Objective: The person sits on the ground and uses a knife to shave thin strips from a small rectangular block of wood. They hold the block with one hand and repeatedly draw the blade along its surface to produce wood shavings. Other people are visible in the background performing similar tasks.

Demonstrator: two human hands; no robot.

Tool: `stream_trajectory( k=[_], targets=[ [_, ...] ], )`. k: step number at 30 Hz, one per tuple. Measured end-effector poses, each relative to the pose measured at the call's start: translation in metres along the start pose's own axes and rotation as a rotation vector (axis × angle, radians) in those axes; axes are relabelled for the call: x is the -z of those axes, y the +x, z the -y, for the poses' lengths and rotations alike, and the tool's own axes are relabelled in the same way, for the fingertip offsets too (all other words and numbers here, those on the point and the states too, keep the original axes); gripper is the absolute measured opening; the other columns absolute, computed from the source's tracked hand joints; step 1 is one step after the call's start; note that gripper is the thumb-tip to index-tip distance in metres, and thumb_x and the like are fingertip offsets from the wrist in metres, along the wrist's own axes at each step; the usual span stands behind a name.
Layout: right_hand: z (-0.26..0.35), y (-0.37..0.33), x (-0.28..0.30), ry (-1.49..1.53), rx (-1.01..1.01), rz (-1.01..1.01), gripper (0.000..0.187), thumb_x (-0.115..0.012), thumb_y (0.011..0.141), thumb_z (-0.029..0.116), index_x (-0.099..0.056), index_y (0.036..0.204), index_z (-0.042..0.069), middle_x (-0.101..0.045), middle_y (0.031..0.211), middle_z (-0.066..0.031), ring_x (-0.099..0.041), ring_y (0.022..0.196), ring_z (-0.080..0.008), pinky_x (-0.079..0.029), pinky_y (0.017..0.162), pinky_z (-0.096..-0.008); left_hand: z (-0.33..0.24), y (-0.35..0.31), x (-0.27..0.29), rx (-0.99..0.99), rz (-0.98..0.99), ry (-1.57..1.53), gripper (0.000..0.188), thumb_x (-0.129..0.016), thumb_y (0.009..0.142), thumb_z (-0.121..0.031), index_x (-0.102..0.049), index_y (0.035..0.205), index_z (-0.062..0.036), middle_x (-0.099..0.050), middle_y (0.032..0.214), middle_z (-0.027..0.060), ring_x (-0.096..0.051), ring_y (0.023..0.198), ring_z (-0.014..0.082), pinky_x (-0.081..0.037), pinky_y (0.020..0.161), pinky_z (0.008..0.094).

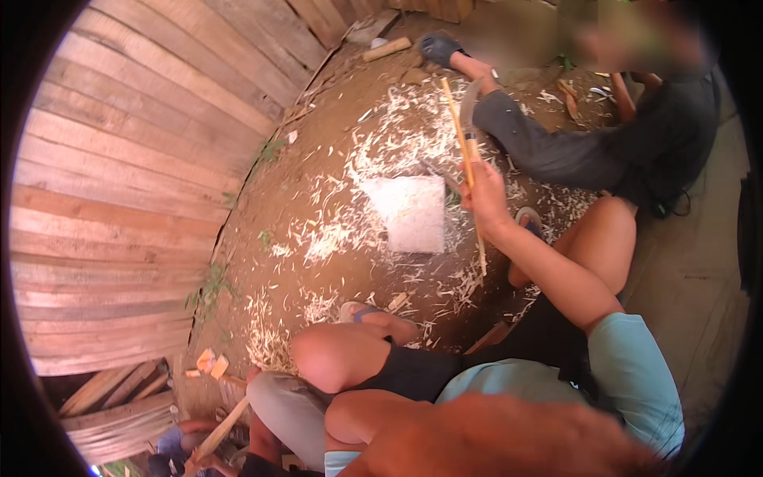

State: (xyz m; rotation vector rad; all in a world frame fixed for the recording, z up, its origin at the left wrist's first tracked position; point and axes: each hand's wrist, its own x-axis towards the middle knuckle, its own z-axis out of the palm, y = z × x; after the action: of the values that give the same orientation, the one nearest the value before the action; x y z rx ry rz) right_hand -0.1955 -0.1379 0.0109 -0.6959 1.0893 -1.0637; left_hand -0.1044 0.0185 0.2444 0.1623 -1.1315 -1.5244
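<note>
My right hand [486, 195] is raised over the ground with its fingers closed. It grips a knife with a curved blade [466, 107] and a pale handle, together with a thin yellowish wooden stick [455, 111]. Blade and stick point away from me, side by side, and the stick's lower end extends below the hand. My left arm is bent close in front of me; my left hand [517, 433] is a large blur at the lower edge, its fingers not distinguishable. Beyond my feet, a pale square sheet or board [417, 215] lies among wood shavings [330, 238].
A plank wall [135, 183] runs along the left. At upper right a person in dark clothes [572, 151] sits with a leg stretched toward the shavings. Another person at lower left holds a long piece of wood [222, 425]. A short log [387, 49] lies at the back.
</note>
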Motion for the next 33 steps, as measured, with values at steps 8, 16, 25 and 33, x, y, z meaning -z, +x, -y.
stream_trajectory(
  k=[8,16,25,33],
  targets=[
    [-0.004,-0.001,-0.020,-0.138,0.046,0.005,0.028,-0.043,0.097,0.029,-0.053,0.090,0.004,-0.045,0.061,0.0010,-0.041,0.046,-0.0068,-0.034,0.042,-0.0231,-0.012,0.006,0.019,-0.077,-0.025,-0.086,0.064,-0.041,0.092,-0.047,-0.036,0.131,0.0032,-0.056,0.114,0.0279,-0.058,0.103,0.0364,-0.048,0.089,0.0417],
    [-0.021,-0.002,-0.021,-0.256,0.093,0.089,0.028,-0.044,0.097,0.031,-0.053,0.090,0.006,-0.045,0.061,0.0023,-0.041,0.048,-0.0056,-0.034,0.043,-0.0216,-0.022,-0.021,0.017,-0.147,0.064,-0.149,0.065,-0.039,0.091,-0.049,-0.041,0.127,0.0048,-0.057,0.112,0.0290,-0.058,0.101,0.0364,-0.047,0.089,0.0409],
    [-0.027,0.004,-0.013,-0.232,0.055,0.046,0.029,-0.036,0.100,0.029,-0.052,0.099,0.004,-0.040,0.059,0.0034,-0.033,0.045,-0.0040,-0.030,0.041,-0.0198,-0.017,-0.049,0.020,-0.249,0.063,-0.168,0.067,-0.037,0.090,-0.051,-0.047,0.122,0.0066,-0.057,0.109,0.0303,-0.059,0.099,0.0364,-0.046,0.089,0.0400],
    [-0.037,-0.008,-0.026,-0.318,0.093,0.116,0.027,-0.044,0.098,0.031,-0.055,0.100,0.006,-0.044,0.059,0.0046,-0.038,0.044,-0.0031,-0.031,0.038,-0.0186,-0.024,-0.065,0.064,-0.101,-0.031,0.041,0.070,-0.035,0.088,-0.053,-0.053,0.118,0.0081,-0.058,0.107,0.0314,-0.059,0.097,0.0365,-0.046,0.088,0.0391]
  ],
)
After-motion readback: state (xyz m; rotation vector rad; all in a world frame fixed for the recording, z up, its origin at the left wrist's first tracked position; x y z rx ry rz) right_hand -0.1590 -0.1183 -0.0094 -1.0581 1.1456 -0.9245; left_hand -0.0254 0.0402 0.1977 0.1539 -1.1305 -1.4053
